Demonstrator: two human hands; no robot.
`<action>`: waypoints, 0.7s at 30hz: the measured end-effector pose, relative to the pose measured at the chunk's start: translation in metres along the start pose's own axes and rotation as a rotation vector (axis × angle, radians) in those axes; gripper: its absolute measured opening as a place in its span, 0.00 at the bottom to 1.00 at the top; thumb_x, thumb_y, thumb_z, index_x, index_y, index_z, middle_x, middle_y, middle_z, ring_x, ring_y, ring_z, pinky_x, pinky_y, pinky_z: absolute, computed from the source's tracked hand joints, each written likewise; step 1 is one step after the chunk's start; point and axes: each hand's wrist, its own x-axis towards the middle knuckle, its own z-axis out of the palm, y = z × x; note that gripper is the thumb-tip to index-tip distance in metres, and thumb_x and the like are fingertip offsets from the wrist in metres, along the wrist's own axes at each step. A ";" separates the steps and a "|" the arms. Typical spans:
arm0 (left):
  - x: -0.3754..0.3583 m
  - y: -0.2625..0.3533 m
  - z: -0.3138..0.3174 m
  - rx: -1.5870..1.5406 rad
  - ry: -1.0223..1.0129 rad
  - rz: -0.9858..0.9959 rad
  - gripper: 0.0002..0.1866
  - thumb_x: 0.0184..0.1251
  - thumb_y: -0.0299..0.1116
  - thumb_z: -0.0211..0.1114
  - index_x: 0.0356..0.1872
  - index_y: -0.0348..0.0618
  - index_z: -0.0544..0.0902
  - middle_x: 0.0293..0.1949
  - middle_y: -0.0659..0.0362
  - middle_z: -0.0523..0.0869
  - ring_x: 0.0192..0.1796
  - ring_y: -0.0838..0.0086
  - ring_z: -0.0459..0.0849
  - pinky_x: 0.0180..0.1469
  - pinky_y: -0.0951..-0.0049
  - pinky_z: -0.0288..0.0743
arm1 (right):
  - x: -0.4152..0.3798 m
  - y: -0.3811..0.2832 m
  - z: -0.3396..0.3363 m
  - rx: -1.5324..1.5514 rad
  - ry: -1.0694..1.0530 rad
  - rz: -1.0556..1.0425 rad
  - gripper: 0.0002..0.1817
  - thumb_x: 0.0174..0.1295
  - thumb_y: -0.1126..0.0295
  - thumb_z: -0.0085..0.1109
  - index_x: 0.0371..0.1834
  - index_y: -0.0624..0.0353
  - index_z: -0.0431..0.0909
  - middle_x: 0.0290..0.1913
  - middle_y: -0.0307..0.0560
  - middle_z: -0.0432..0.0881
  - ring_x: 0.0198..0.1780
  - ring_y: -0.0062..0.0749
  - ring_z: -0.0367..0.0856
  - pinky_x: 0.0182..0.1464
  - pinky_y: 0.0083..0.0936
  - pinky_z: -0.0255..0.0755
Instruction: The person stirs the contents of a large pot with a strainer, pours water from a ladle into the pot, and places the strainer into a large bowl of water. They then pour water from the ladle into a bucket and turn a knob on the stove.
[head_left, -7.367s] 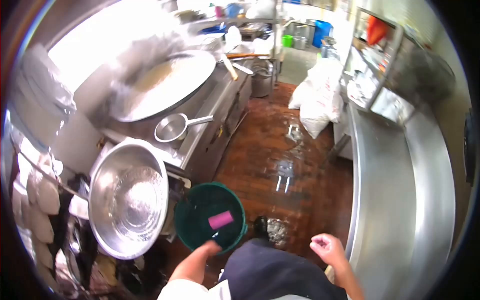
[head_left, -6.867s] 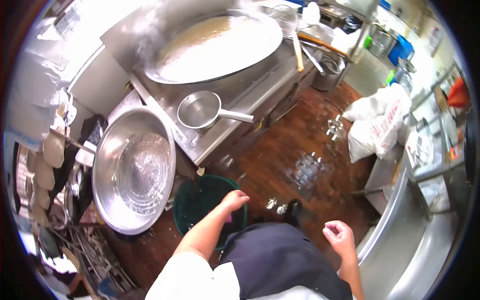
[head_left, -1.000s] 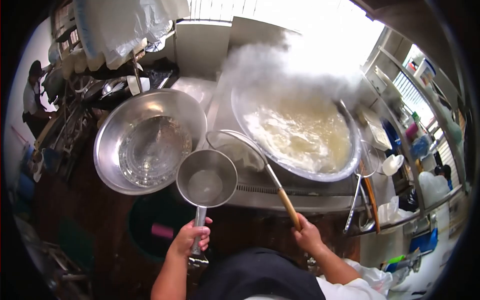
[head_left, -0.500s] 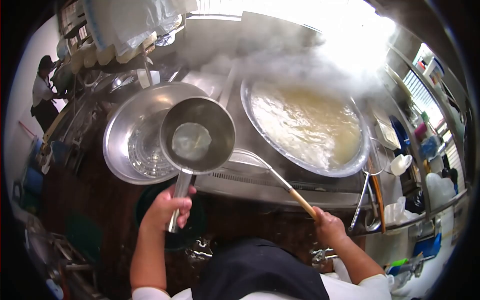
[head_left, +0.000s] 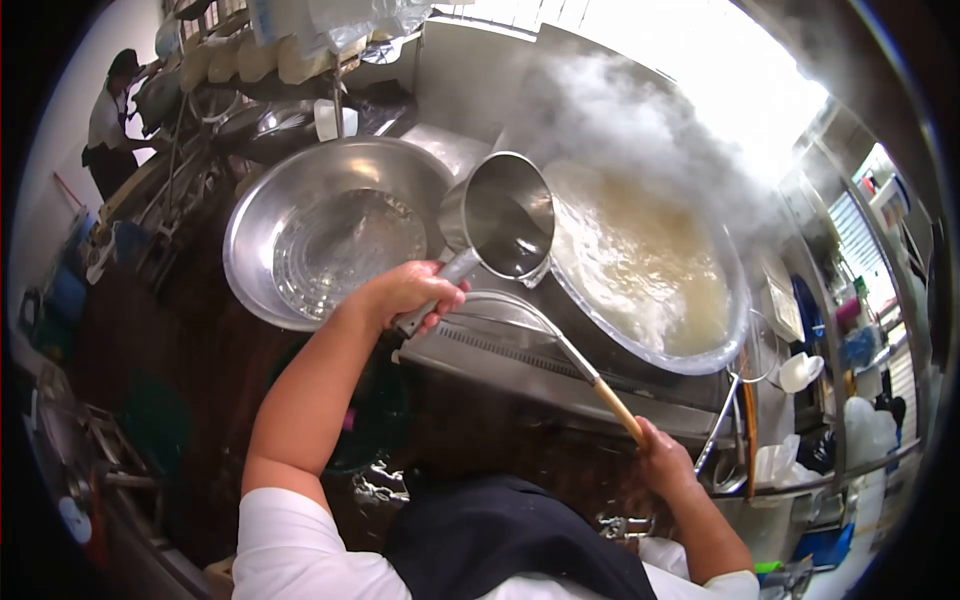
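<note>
My left hand (head_left: 418, 295) is wrapped round the handle of a deep metal dipper (head_left: 512, 205). The dipper is tilted, its mouth facing the camera and to the right, beside the near-left rim of a big boiling pot (head_left: 690, 366). Pale, cloudy liquid bubbles in that pot. Closed on the wooden end of a long-handled skimmer (head_left: 618, 408) is my right hand (head_left: 664, 460). The skimmer's metal hoop lies low over the counter, partly behind the dipper; I cannot make out its mesh. Left of the dipper stands a wide steel basin (head_left: 262, 185) with clear liquid at its bottom.
Thick steam (head_left: 640, 120) rises over the pot. Several tools, including a ladle (head_left: 728, 468), hang at the right near a white scoop (head_left: 800, 372). A dark green tub (head_left: 375, 430) is below the counter edge (head_left: 500, 375). Another person (head_left: 110, 125) stands far left.
My left hand has moved up and right with the dipper, from in front of the basin to the pot's edge, and the dipper has turned rightward. My right hand keeps the skimmer nearly in place.
</note>
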 end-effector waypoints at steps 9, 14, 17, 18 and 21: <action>0.021 0.009 0.008 0.045 -0.081 -0.088 0.19 0.58 0.32 0.67 0.49 0.38 0.75 0.22 0.65 0.75 0.16 0.82 0.74 0.17 0.78 0.68 | -0.002 0.008 0.007 0.008 0.010 0.003 0.27 0.62 0.71 0.54 0.67 0.44 0.65 0.45 0.59 0.82 0.46 0.58 0.81 0.47 0.49 0.76; 0.025 0.005 0.012 0.050 -0.132 -0.104 0.19 0.57 0.31 0.67 0.49 0.38 0.75 0.22 0.64 0.75 0.16 0.82 0.74 0.17 0.78 0.68 | -0.002 0.006 0.007 0.027 0.004 0.021 0.28 0.62 0.71 0.55 0.67 0.45 0.65 0.47 0.58 0.82 0.47 0.57 0.81 0.48 0.48 0.76; 0.024 0.005 0.013 0.057 -0.147 -0.107 0.19 0.57 0.31 0.67 0.49 0.38 0.75 0.22 0.64 0.75 0.16 0.82 0.74 0.16 0.79 0.68 | -0.001 0.010 0.010 0.035 -0.004 0.020 0.28 0.61 0.71 0.56 0.67 0.45 0.66 0.48 0.58 0.82 0.49 0.57 0.81 0.49 0.47 0.76; 0.023 0.006 0.014 0.076 -0.153 -0.114 0.19 0.57 0.30 0.67 0.48 0.38 0.75 0.22 0.64 0.75 0.16 0.82 0.74 0.16 0.79 0.68 | 0.000 0.009 0.009 0.034 -0.005 0.018 0.28 0.61 0.71 0.56 0.67 0.45 0.66 0.48 0.58 0.82 0.49 0.57 0.81 0.49 0.47 0.76; 0.021 0.007 0.017 0.084 -0.172 -0.105 0.19 0.56 0.30 0.67 0.48 0.37 0.75 0.22 0.64 0.75 0.16 0.82 0.74 0.16 0.80 0.68 | 0.001 0.008 0.008 0.037 -0.009 0.020 0.29 0.61 0.71 0.56 0.68 0.45 0.65 0.49 0.57 0.82 0.50 0.56 0.81 0.51 0.46 0.76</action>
